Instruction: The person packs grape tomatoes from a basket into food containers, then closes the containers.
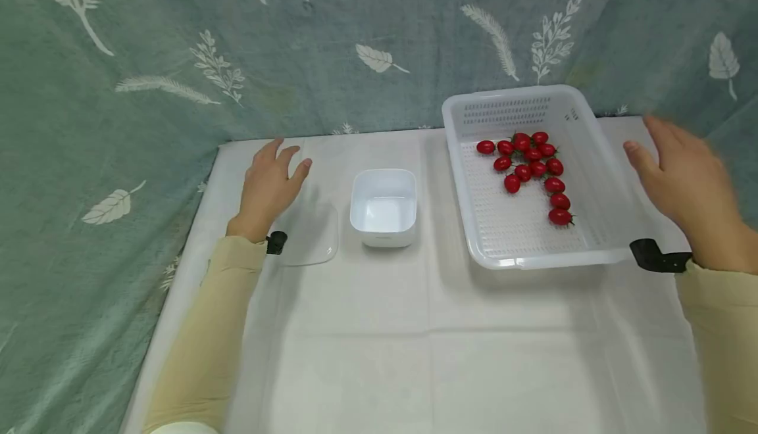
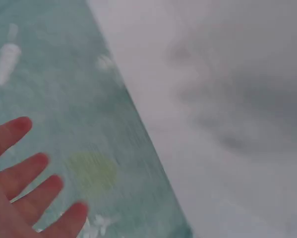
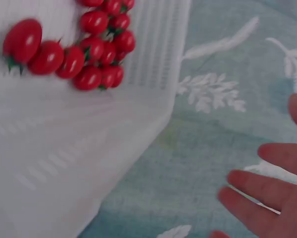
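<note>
My left hand (image 1: 269, 187) hovers over the left part of the table, fingers spread and holding nothing; a clear lid (image 1: 314, 243) lies below and beside its wrist. In the left wrist view the fingers (image 2: 49, 184) are apart against the cloth. To the right of that hand stands a small white square container (image 1: 383, 207) with no lid on it. A white perforated basket (image 1: 485, 246) holds several red cherry tomatoes (image 1: 523, 172). Just right of the basket, my right hand (image 1: 693, 184) is raised, slightly blurred, with nothing in it. Its fingers (image 3: 265, 188) look loosely extended in the right wrist view.
A white cloth (image 1: 367, 368) covers the table. Green fabric with white leaf prints (image 1: 331, 46) hangs behind the table and down its left side. The basket's far rim comes close to that fabric.
</note>
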`<state>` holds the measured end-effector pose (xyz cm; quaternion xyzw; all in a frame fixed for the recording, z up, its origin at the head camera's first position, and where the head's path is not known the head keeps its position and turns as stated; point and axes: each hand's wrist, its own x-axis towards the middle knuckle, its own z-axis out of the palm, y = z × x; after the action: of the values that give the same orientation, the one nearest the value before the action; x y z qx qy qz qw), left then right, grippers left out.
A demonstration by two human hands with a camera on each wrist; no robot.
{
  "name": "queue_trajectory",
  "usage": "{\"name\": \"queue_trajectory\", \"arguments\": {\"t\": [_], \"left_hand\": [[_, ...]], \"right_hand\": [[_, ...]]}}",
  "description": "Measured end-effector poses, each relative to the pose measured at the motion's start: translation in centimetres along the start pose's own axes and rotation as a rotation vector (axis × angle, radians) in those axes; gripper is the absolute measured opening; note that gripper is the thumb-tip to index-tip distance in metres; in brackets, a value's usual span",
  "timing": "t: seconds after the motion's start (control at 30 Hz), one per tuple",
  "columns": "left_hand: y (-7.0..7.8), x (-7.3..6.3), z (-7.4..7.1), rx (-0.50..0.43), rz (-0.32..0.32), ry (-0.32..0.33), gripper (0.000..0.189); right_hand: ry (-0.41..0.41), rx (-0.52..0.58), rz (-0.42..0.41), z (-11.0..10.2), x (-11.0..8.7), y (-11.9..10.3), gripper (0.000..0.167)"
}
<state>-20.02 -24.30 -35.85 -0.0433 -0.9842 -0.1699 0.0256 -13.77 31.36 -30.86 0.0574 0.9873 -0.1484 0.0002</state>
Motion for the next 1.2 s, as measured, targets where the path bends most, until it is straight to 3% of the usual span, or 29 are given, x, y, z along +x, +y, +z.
{"name": "queue_trajectory", "arguments": {"t": [0.07, 0.17, 0.27, 0.37, 0.57, 0.7, 0.87, 1.03, 1.17, 1.2], "left_hand": [[1.1, -0.4, 0.5, -0.111, 0.000, 0.005, 0.061], [2.7, -1.3, 1.6, -0.292, -0.039, -0.043, 0.060], [3.9, -2.4, 2.9, -0.419, -0.101, -0.108, 0.063], [4.7, -3.3, 4.4, -0.533, -0.140, -0.129, 0.065], [5.8, -3.7, 7.5, -0.790, -0.173, -0.071, 0.060], [6.1, -3.6, 9.4, -1.012, -0.196, -0.046, 0.057], [7.1, -4.5, 10.1, -1.172, -0.205, -0.042, 0.051], [6.6, -4.2, 11.8, -1.345, -0.176, 0.017, 0.047], [6.9, -4.4, 11.9, -1.438, -0.170, 0.013, 0.046], [7.6, -4.8, 11.2, -1.427, -0.176, 0.009, 0.045]], "right_hand": [[0.017, 0.061, 0.012, 0.3, -0.7, -0.3, 0.066], [0.030, 0.139, 0.020, 0.9, -1.8, -0.6, 0.063], [0.017, 0.189, -0.007, 1.6, -2.9, -0.9, 0.062], [-0.002, 0.225, -0.041, 2.3, -3.9, -1.0, 0.062], [0.026, 0.367, -0.055, 3.2, -5.5, -1.0, 0.056], [0.012, 0.476, -0.013, 3.5, -6.1, -0.7, 0.052], [0.039, 0.552, 0.039, 3.6, -6.5, -0.2, 0.048], [0.092, 0.589, -0.011, 3.6, -6.4, -0.3, 0.046], [0.154, 0.628, -0.033, 3.8, -6.1, -0.6, 0.043], [0.159, 0.633, -0.027, 3.9, -6.0, -0.6, 0.043]]}}
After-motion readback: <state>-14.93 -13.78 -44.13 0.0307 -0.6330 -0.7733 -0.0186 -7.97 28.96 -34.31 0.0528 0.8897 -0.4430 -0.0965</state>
